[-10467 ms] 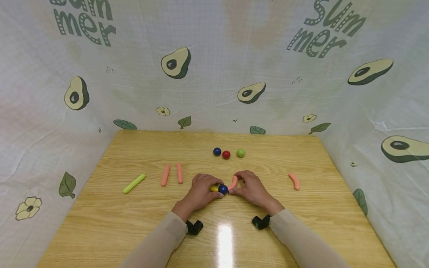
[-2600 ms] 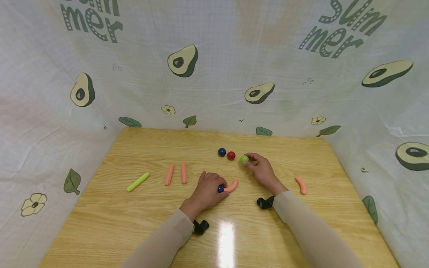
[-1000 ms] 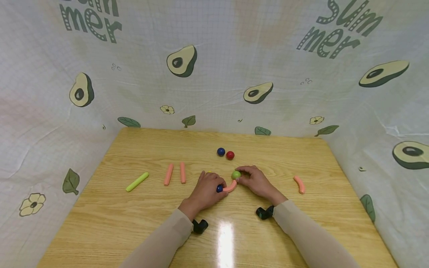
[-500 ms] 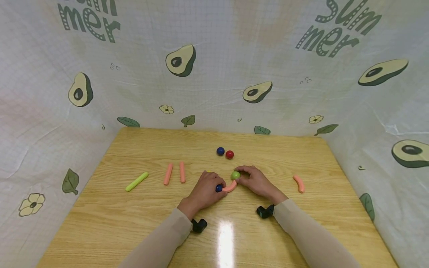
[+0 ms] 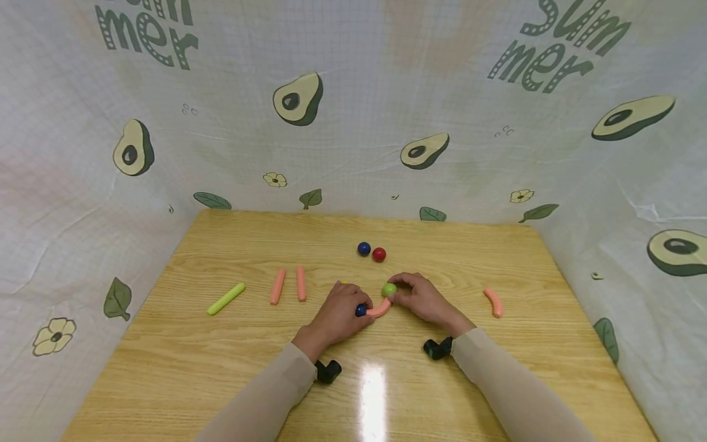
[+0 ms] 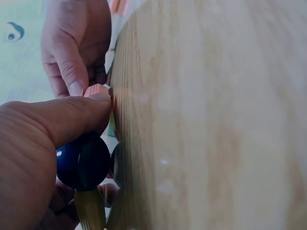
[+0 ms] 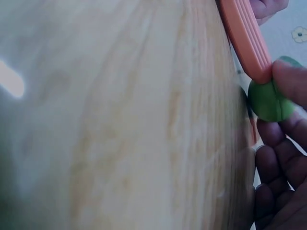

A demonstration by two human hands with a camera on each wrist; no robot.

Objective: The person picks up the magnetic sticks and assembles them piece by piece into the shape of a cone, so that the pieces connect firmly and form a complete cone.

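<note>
Yellow stick (image 6: 90,210) against blue ball (image 6: 88,162), left wrist view only

Head view: bright, even, mostly sharp; you have white glare (image 5: 373,399) at 6 o'clock on the table (image 5: 420,399). Left wrist view: dimmer, hazy; table washed pale toward 2 o'clock, blue ball (image 6: 81,160) nearly black on its 3 o'clock side. Right wrist view: your table grain blurs; blown-out spot (image 7: 10,80) between 9 and 10 o'clock.
</note>
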